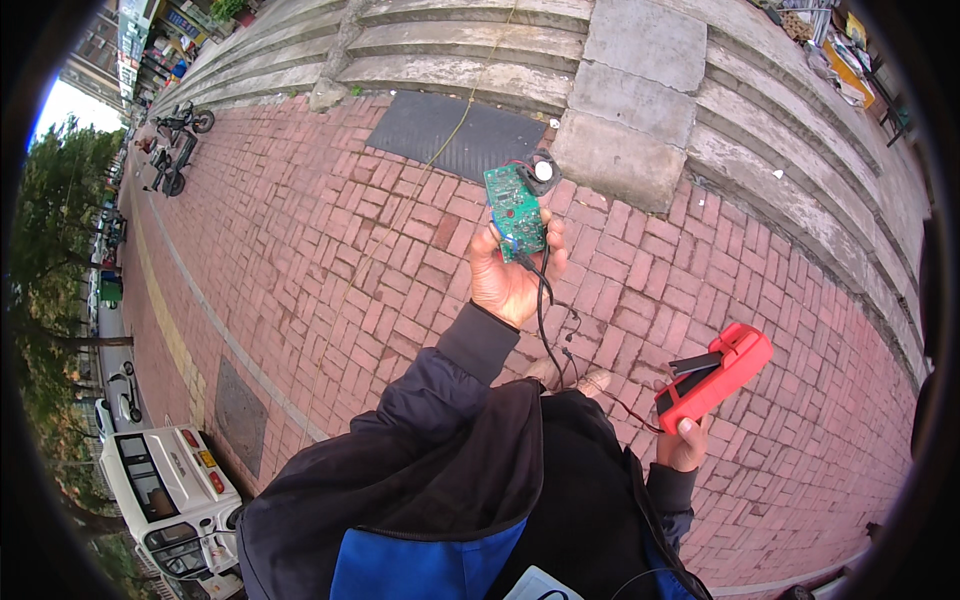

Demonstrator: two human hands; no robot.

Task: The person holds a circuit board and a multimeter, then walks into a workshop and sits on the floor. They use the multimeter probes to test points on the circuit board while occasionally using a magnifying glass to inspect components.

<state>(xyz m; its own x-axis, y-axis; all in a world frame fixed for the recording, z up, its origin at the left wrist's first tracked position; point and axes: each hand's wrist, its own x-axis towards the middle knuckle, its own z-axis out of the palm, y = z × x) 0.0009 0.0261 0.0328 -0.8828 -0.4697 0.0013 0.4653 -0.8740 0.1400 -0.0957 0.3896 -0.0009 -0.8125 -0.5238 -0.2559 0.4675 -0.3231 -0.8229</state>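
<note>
Left hand (508, 275) raised, fingers clenched around a green circuit board (515, 210), held upright over the red brick pavement (330, 250). Small round black speaker (543, 171) at the board's far end; black wires (545, 320) dangling near the wrist. Right hand (685, 440), lower and to the right, gripped a red clamp meter (712, 378). Stone steps (480, 50) beyond; white vehicle (170, 490) near left.
</note>
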